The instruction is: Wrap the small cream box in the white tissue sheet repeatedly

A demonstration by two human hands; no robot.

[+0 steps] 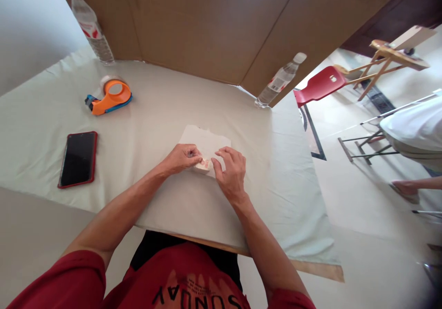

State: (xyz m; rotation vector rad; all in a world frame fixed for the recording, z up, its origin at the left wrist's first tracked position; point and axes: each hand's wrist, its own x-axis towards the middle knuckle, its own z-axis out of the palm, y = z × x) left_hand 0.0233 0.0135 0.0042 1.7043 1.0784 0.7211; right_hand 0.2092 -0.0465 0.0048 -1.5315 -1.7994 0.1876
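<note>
A sheet of white paper [206, 142] with a ragged far edge lies on the cloth-covered table [165, 106] in front of me. A small pale object with red print [206, 164] sits at its near edge, partly wrapped in the paper. My left hand [181, 158] is closed in a pinch on the left side of that object and the paper. My right hand [230, 171] has its fingers curled down onto the paper and the object's right side. What the object is stays hidden by my fingers.
An orange tape dispenser [111, 96] and a red-cased phone [78, 159] lie to the left. Two plastic water bottles [90, 24] [279, 81] stand against a cardboard backdrop [214, 23]. A red chair [319, 84], a wooden easel and another person's foot [405, 188] are to the right.
</note>
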